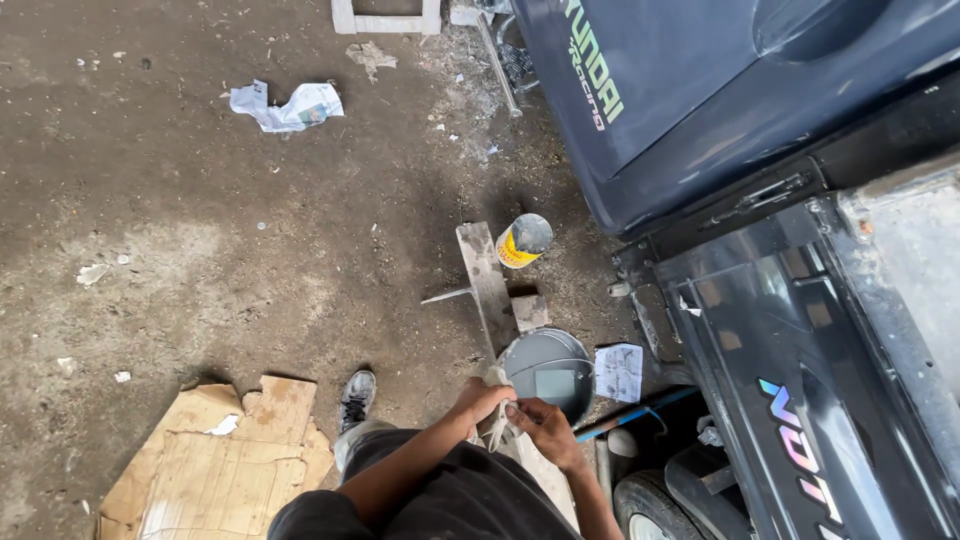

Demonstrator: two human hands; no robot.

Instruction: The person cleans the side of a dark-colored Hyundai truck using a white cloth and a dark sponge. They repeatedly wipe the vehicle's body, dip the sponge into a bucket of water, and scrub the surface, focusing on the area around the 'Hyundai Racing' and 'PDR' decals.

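Both hands are closed on a small white rag (497, 425), the left hand (480, 400) and right hand (545, 428) pinching it just beside the grey bucket (548, 370), which nobody touches yet.

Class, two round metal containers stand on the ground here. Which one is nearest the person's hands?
The wide grey bucket, right beside the hands. The other, a small can with a yellow label, stands farther off by the wooden plank.

Likely vehicle workshop — dark car (720, 110), dirt floor (200, 220)
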